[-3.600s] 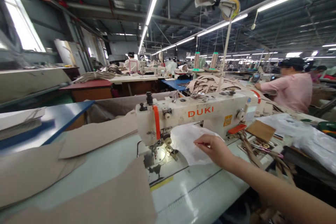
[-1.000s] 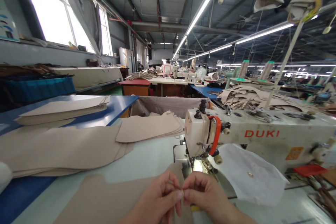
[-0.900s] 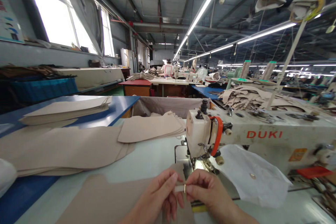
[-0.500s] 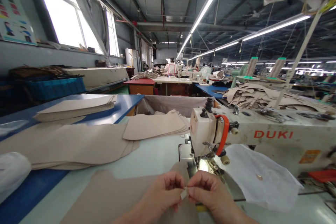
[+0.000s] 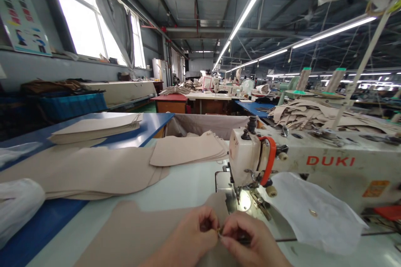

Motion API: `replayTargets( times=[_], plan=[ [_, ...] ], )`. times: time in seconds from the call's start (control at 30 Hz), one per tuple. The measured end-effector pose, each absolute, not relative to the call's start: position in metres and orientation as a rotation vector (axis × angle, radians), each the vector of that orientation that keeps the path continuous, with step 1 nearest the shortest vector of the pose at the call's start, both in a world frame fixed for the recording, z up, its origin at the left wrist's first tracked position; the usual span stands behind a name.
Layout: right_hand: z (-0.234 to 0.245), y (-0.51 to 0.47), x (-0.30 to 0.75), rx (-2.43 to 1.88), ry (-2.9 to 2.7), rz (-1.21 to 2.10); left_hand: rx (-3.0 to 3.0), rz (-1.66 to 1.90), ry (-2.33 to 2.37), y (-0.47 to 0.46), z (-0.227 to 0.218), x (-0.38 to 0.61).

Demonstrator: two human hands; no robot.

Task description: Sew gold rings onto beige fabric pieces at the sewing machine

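My left hand (image 5: 196, 231) and my right hand (image 5: 246, 233) meet in front of the sewing machine (image 5: 250, 156), fingertips pinched together. Between them is a small gold-coloured piece (image 5: 219, 231) with a thin pale strip, mostly hidden by the fingers. Its exact kind is too small to make out. Under my hands a beige cut panel (image 5: 134, 227) lies flat on the pale table, its upper right corner close to the needle plate (image 5: 224, 181). To the right, a small gold-coloured ring (image 5: 313, 212) lies on a white plastic bag (image 5: 319, 227).
Stacks of beige panels lie at left (image 5: 100, 171) and behind the machine head's left side (image 5: 188, 148). A heap of beige pieces (image 5: 313, 114) rises behind the machine arm. Thread cones (image 5: 334, 80) stand at right. Another plastic bag (image 5: 21, 206) sits at the left edge.
My hands have lowered slightly and turned. The small pale tab that showed between the fingertips is now mostly covered, and the view has shifted a little left.
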State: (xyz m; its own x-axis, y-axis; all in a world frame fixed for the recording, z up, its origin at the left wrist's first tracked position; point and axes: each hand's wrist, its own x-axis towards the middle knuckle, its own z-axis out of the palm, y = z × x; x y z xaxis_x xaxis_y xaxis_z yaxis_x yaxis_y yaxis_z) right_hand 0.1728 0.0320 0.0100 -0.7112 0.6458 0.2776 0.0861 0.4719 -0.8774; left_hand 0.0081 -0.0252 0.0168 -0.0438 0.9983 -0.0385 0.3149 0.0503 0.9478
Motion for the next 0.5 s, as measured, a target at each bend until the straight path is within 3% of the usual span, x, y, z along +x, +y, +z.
replayTargets(
  times=[0.1,0.27,0.5],
  plan=[
    [0.011,0.033,0.176,-0.57,-2.191,1.023,1.309,1.095,1.406,-0.022,0.004,0.006],
    [0.006,0.033,0.176,-0.712,-2.188,0.975,1.181,1.255,1.295,-0.016,-0.013,0.006],
    [0.0,0.035,0.169,-0.826,-2.062,1.06,1.019,1.265,1.294,-0.015,0.01,0.013]
  ],
)
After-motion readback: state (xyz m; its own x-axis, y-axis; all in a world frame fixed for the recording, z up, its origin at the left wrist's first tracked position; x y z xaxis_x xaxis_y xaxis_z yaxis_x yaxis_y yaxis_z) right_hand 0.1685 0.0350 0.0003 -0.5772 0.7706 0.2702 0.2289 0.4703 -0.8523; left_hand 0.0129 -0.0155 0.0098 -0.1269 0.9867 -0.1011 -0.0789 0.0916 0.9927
